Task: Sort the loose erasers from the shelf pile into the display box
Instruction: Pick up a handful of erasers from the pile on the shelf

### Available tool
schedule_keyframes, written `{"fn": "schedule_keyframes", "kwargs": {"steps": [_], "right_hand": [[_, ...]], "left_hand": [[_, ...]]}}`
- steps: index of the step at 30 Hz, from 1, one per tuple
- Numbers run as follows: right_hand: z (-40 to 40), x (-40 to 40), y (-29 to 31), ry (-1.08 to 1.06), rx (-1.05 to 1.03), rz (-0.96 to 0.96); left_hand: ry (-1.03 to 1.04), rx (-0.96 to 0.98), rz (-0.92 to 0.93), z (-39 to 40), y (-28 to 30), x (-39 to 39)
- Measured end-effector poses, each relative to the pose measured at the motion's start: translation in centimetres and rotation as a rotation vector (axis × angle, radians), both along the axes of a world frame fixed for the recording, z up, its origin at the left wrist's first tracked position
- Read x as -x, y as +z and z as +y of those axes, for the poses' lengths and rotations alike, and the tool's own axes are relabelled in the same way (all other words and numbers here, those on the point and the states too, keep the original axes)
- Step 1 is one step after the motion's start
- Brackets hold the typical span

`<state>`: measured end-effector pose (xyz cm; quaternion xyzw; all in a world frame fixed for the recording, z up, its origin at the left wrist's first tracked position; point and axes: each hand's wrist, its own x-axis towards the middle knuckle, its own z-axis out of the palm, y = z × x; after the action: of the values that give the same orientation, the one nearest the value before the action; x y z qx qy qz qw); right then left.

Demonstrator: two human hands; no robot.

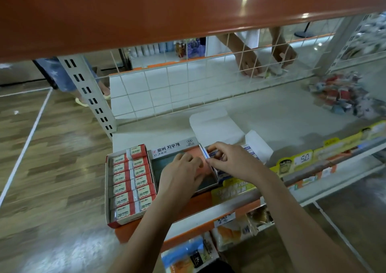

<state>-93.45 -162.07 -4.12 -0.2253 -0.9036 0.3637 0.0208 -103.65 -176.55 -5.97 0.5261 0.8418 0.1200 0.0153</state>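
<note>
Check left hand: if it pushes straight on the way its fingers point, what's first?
Likely the salmon eraser under the left hand's fingertips, already inside the grey box; beyond it, that box's back wall. Contact is unclear.

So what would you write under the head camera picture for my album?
Both hands, left and right, tuck erasers into the grey display box, beside a full red eraser box; the loose pile waits.

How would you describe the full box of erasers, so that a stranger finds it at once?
Start at the white shelf under the orange board. At its front left corner lies the red box, left of the grey box where the left hand rests. Only it is filled with two neat rows of red-and-cream "2B" erasers.
</note>
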Motion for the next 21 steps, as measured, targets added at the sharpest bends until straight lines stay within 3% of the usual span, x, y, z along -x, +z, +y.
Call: {"fn": "schedule_keyframes", "kwargs": {"steps": [5, 9, 14, 21], "right_hand": [[0.7, -0.7, 1.2, 0.019, -0.034, 0.011], [3.7, -3.2, 3.2, 0.022, -0.199, 0.103], [10.1, -9.3, 4.6, -0.023, -0.457, 0.033], [20.8, -19.5, 5.0, -0.106, -0.518, -0.084]], "left_hand": [[0.020, 0.015, 0.045, 1.0, 2.8, 0.8], [0.044, -0.031, 0.163, 4.9, 5.6, -0.7], [-0.111, -0.040, 0.222, 13.0, 6.3, -6.7], [-0.223, -0.013, 0.162, 25.8, 5.4, -15.7]]}}
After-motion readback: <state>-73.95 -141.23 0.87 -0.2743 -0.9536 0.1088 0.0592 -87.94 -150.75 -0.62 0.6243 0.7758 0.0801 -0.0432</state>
